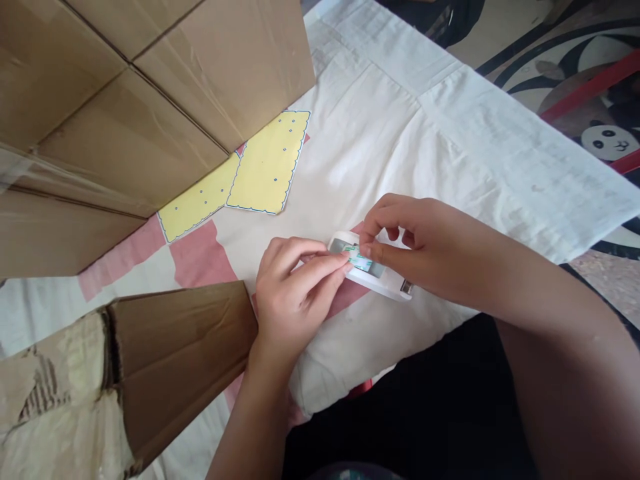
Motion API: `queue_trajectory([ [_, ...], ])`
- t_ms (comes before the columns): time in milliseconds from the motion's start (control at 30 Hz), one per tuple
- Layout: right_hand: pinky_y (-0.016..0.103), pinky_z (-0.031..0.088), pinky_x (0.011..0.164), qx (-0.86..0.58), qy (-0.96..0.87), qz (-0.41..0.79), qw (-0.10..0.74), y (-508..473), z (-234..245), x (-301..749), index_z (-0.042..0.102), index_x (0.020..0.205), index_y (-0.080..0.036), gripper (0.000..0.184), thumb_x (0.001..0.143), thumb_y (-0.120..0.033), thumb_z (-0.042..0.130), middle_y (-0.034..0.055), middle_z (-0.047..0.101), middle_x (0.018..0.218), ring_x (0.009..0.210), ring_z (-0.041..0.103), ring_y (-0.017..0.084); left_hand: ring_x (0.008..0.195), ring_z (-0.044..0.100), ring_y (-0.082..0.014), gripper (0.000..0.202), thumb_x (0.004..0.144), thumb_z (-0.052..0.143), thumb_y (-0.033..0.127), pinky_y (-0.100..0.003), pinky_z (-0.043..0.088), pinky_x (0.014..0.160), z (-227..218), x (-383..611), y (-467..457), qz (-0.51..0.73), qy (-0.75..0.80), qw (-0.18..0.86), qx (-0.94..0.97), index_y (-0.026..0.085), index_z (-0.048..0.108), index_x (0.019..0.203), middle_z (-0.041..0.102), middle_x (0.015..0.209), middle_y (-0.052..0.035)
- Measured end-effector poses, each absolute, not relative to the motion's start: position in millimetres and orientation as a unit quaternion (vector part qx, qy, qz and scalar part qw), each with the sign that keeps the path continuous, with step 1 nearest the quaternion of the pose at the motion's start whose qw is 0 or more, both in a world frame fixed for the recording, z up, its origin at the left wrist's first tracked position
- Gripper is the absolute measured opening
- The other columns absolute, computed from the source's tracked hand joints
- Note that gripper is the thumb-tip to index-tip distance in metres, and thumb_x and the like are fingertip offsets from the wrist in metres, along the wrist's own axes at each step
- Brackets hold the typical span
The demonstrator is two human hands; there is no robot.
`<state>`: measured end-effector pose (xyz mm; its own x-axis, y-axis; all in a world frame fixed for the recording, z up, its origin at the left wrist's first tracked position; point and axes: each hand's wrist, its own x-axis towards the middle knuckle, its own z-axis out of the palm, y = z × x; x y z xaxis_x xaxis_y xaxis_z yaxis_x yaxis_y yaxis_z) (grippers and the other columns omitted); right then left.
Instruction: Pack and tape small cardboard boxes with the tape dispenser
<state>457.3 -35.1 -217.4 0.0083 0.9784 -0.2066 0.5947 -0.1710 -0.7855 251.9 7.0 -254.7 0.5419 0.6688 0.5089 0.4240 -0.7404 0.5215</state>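
Observation:
A white, narrow plastic case (pixel 389 287) with a grey recessed face lies on the cloth in front of me, a metal-looking piece at its right end. Over the recess is a small white piece with green print (pixel 361 259), probably a sticker or its backing. My left hand (pixel 297 283) comes from the left, its fingertips pinched together at the piece's left edge. From the right, my right hand (pixel 405 230) has its thumb and index finger closed on the upper right edge of the same piece. Fingers hide part of the case.
Stacked, taped cardboard boxes (pixel 175 87) stand at the upper left, with yellow printed cards (pixel 270 163) at their foot. Another cardboard box (pixel 185 353) with torn tape is at lower left. The pale, red-patched cloth (pixel 380 133) covers the table; its edge runs along the right.

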Motion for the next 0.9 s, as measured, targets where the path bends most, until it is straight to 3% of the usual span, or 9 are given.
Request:
queue_trajectory([
  [233,0.032,0.047,0.068,-0.67,-0.586,0.377,0.256,-41,-216,451,0.063,0.089,-0.027,0.008,0.082,-0.026,0.06,0.0041,0.06,0.099,0.091,0.057,0.023,0.081,0.058,-0.0166,0.017,0.085,0.073,0.013,-0.033,0.049,0.074,-253,253,6,0.352,0.322,0.19,0.858,0.027,0.073,0.096,0.067,0.089,-0.0006],
  [333,0.033,0.048,0.069,-0.705,-0.539,0.379,0.262,-39,-216,442,0.057,0.088,-0.026,0.012,0.077,-0.027,0.06,0.0053,0.057,0.101,0.094,0.055,0.025,0.081,0.058,-0.0172,0.013,0.086,0.071,0.014,-0.034,0.049,0.074,-252,254,6,0.348,0.324,0.198,0.857,0.026,0.071,0.093,0.065,0.088,-0.0007],
  [433,0.033,0.047,0.066,-0.725,-0.495,0.409,0.252,-36,-220,438,0.052,0.091,-0.025,0.019,0.074,-0.03,0.06,0.0054,0.056,0.102,0.092,0.054,0.024,0.092,0.058,-0.0206,0.017,0.087,0.07,0.02,-0.037,0.049,0.082,-251,257,6,0.325,0.319,0.202,0.867,0.026,0.071,0.103,0.064,0.099,-0.0041],
  [533,0.031,0.046,0.063,-0.715,-0.483,0.433,0.258,-37,-224,441,0.049,0.095,-0.026,0.024,0.074,-0.03,0.06,0.005,0.057,0.104,0.09,0.055,0.024,0.101,0.054,-0.0232,0.028,0.089,0.068,0.026,-0.038,0.048,0.086,-252,259,6,0.294,0.301,0.2,0.885,0.027,0.07,0.117,0.061,0.112,-0.0071],
  [900,0.027,0.044,0.055,-0.67,-0.465,0.501,0.289,-44,-224,452,0.05,0.099,-0.025,0.023,0.078,-0.028,0.059,0.0048,0.06,0.109,0.082,0.057,0.019,0.105,0.055,-0.0223,0.02,0.096,0.06,0.025,-0.038,0.045,0.093,-246,261,1,0.277,0.343,0.267,0.857,0.026,0.067,0.114,0.062,0.109,-0.0048],
])
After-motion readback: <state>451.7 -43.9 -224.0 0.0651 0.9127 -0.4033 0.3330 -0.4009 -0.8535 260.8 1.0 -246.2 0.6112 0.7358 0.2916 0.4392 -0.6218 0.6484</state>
